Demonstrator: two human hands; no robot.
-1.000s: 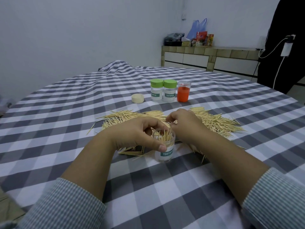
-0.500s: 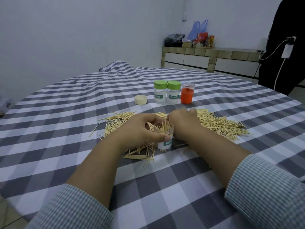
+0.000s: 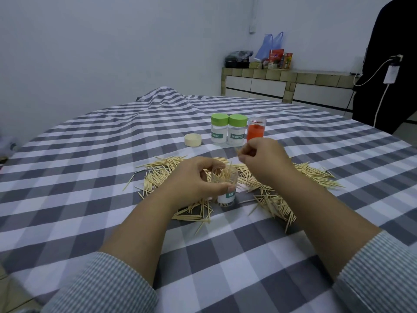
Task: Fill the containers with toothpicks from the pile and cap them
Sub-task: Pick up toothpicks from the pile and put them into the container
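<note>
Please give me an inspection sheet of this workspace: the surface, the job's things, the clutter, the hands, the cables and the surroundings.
Surface: checked cloth over table, rumpled at far edge.
Job's things: open jar upright, partly filled; toothpick pile spread around it; two green-capped jars side by side; orange jar uncapped; loose cream cap.
Clutter: stray toothpicks at near edge.
Hands: left hand grips open jar; right hand raised, pinching toothpicks.
Cables: white cable with charger, right wall.
Surroundings: tiled counter with bags; dark-clothed person at right.

Plain pale walls (image 3: 101,41) meet in a corner. A low tiled cabinet (image 3: 286,84) stands along the far wall, carrying a blue plastic bag (image 3: 269,45) and packets. Light is dim, even.
</note>
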